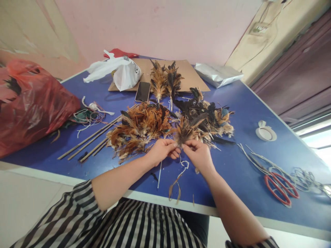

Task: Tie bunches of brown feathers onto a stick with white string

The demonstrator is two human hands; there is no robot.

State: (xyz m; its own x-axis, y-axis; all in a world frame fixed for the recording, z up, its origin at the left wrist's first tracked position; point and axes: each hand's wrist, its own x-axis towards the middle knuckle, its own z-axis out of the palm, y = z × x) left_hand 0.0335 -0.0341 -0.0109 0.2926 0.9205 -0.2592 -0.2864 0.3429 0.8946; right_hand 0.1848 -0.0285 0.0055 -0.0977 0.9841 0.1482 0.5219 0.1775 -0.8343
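Bright daylight from right; silver packet [218,74] glints; soft focus, edges stretched.

Three brown-and-black feather bundles [158,81] are visible, one of them between the hands [181,148], along with two loose feather piles [144,125]. There are at least four thin wooden sticks [86,143], two string tangles [305,179], two plastic bags, one red [38,103] and one white [126,74], one black-screened phone [143,91], one brown cardboard sheet [190,77], one silver packet [218,74], one white tape roll [266,133] and one pair of red-handled scissors [278,189].
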